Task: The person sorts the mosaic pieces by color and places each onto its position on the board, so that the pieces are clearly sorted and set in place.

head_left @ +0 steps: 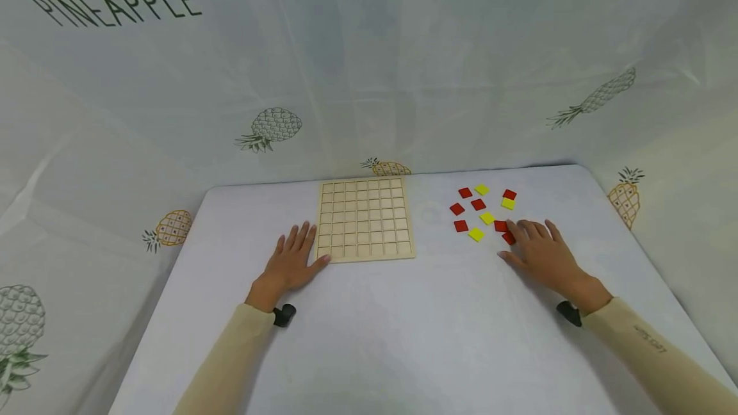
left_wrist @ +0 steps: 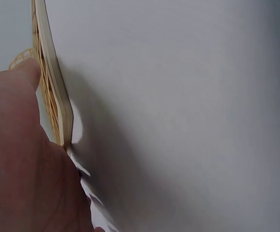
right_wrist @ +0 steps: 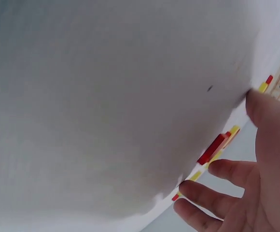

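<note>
A pale wooden board [head_left: 365,219], marked off in a grid of square cells, lies flat near the far edge of the white desk [head_left: 392,325]. To its right, well apart from it, are scattered small flat squares: red tiles [head_left: 457,209] and yellow tiles [head_left: 487,218], some touching. The left hand [head_left: 293,261] is spread beside the board, its thumb at the near left corner and nothing in its grasp. The right hand [head_left: 544,258] reaches to the nearest red pieces, fingers extended and thumb apart; whether the fingertips press on one is unclear. Beige sleeves [head_left: 642,344] cover both forearms; the right one bears small dark lettering, too small to read. A black device [head_left: 284,315] sits at each wrist. The desk has rounded far corners and a smooth, plain top. Around it hangs a pale, creased curtain [head_left: 357,50] printed with green-grey and orange pineapples; "PINEAPPLE" [head_left: 115,5] reads in dark capitals at upper left, and again at upper right, cropped by the frame.
</note>
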Tool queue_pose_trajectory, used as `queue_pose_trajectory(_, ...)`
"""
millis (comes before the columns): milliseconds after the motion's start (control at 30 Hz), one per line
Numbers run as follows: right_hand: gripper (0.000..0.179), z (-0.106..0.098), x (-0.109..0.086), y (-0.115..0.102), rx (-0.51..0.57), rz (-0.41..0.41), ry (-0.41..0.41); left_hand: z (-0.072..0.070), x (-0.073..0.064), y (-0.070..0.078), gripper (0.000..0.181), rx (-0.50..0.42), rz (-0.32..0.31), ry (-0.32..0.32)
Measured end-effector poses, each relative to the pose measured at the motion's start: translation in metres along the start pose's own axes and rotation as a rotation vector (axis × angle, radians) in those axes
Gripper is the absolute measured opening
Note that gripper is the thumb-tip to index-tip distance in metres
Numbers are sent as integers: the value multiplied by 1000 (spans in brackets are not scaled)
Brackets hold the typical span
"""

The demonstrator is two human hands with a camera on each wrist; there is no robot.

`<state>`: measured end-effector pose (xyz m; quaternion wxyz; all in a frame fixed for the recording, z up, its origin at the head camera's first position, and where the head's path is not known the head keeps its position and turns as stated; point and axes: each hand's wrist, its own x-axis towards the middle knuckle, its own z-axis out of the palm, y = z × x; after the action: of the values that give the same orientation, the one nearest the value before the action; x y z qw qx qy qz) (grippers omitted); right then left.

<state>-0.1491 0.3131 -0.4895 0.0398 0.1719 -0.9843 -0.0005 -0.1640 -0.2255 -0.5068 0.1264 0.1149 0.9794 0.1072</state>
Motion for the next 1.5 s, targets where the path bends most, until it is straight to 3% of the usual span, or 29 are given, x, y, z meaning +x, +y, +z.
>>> queue_pose_trajectory(400, 46, -9, 6, -13, 11, 10, 49, -13, -6, 19, 86, -35, -20, -12)
queue_pose_trajectory(567, 36, -12, 7, -14, 25, 15, 66, -14, -6, 18, 85, -35, -19, -15)
queue_pose_trajectory(1100, 27, -12, 7, -20, 99, 20, 81, -12, -4, 16, 86, -14, -34, -14)
queue_pose_trajectory(1500, 27, -13, 10, -25, 102, -13, 94, -17, -3, 18, 86, -32, -43, -53)
